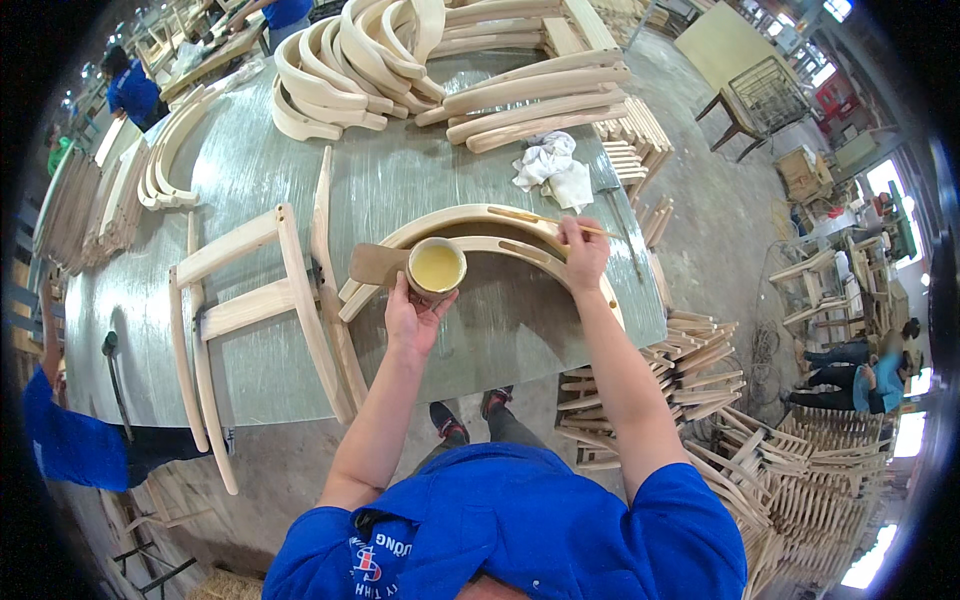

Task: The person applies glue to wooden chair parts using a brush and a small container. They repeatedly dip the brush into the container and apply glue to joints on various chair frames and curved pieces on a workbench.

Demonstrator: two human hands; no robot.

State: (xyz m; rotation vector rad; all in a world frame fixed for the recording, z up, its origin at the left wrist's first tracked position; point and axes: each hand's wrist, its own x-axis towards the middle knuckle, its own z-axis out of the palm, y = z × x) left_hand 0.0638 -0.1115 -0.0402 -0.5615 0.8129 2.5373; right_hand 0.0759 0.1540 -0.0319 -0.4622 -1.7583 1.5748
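Note:
My left hand (418,320) is wrapped around a cup (437,267) of yellow, glue-like liquid, held above the table. A flat brown piece (378,265) juts out on the cup's left; whether it is joined to the cup I cannot tell. Pinched in my right hand (584,255) is a thin wooden stick (540,217), its far end over a slot in a curved wooden rail (455,217). A second curved rail (480,244) lies in front of the first, with a similar slot in its top. The cup partly hides both rails.
A wooden chair frame (255,305) stands left on the film-covered table (250,150). Curved wooden parts (350,70) are piled at the back, near a white rag (555,170). Stacked wooden parts (650,375) are on the right. A co-worker in blue (75,430) is at left.

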